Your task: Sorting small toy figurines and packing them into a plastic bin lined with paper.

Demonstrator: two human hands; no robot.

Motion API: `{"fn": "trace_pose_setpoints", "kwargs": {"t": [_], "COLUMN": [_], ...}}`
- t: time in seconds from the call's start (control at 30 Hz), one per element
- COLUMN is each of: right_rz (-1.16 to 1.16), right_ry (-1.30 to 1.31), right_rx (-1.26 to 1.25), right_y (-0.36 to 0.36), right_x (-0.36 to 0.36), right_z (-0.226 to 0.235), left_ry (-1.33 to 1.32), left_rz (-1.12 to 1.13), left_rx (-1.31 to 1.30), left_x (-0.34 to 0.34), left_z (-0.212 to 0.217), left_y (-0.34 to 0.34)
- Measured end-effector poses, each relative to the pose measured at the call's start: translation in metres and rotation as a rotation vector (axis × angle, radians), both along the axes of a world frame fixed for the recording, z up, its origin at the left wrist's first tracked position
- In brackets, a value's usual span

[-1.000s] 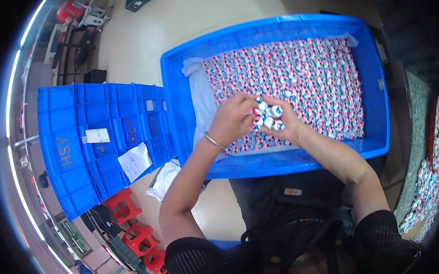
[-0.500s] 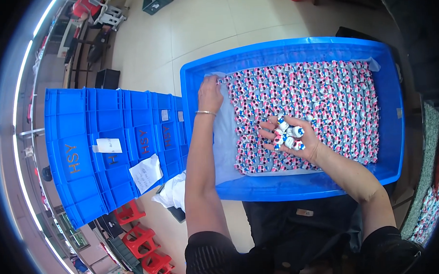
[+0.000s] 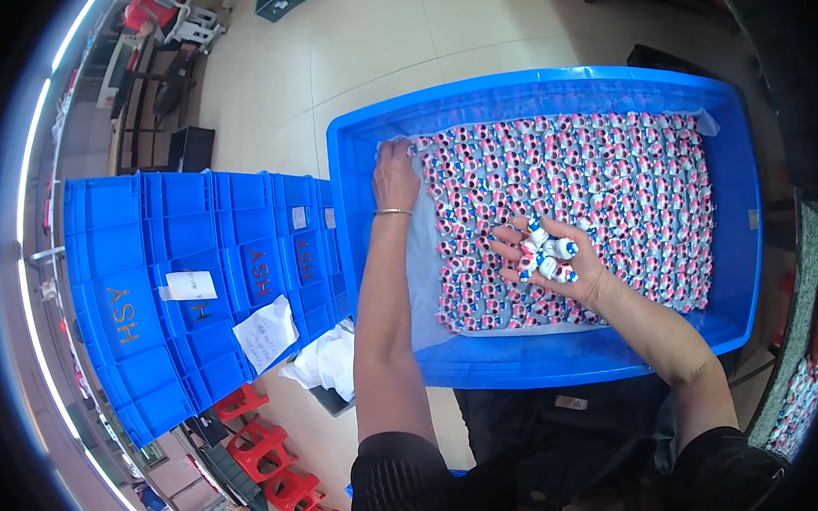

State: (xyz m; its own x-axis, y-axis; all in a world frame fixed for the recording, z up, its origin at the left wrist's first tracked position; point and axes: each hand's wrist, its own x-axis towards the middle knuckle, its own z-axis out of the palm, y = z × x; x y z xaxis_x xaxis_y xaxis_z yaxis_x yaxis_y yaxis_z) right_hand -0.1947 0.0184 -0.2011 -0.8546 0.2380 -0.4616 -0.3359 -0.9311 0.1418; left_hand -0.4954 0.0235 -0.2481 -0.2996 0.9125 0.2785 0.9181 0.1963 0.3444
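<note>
Rows of small white figurines (image 3: 596, 186) with pink faces, dark eyes and blue parts cover most of the bottom of a large blue plastic bin (image 3: 544, 370). My left hand (image 3: 395, 179) reaches into the bin's far left corner, fingers closed and pointing down. A bit of a small figurine shows at its fingertips, mostly hidden. Beneath that hand lies a white liner sheet (image 3: 426, 291). Palm up over the rows, my right hand (image 3: 582, 266) cradles several loose figurines (image 3: 549, 251) in its palm, some lying on their sides.
Stacked blue crates (image 3: 179, 245) with paper slips stand left of the bin. Below them are red stools (image 3: 258, 445) and a white bag (image 3: 327, 357). A dark box (image 3: 192, 148) sits on the floor farther off. More figurines (image 3: 805, 386) lie at the far right edge.
The figurines in my right palm have shifted and lie differently. My left hand stays at the far left corner, nearly unmoved. The whole view has tilted slightly.
</note>
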Motion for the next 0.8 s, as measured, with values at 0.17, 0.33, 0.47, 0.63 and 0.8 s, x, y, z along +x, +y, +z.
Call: {"fn": "trace_pose_setpoints", "kwargs": {"t": [0.17,0.33,0.47,0.63,0.8], "right_rz": [0.002,-0.032,-0.040,-0.068,0.145], "right_ry": [0.000,0.053,0.080,0.006,-0.310], "right_rx": [0.016,0.020,0.026,0.041,0.129], "right_y": [0.000,0.004,0.009,0.016,0.005], "right_x": [0.004,-0.005,-0.014,-0.005,-0.008], "right_z": [-0.002,0.008,0.009,-0.002,0.001], "left_ry": [-0.010,0.009,0.111,-0.318,-0.317], "left_rz": [0.085,0.148,0.224,-0.202,-0.531], "left_rx": [0.081,0.026,0.038,0.150,-0.097], "left_x": [0.006,0.005,0.010,0.082,0.129], "left_z": [-0.004,-0.011,0.013,0.075,0.091], "left_y": [0.002,0.008,-0.002,-0.008,-0.038]}}
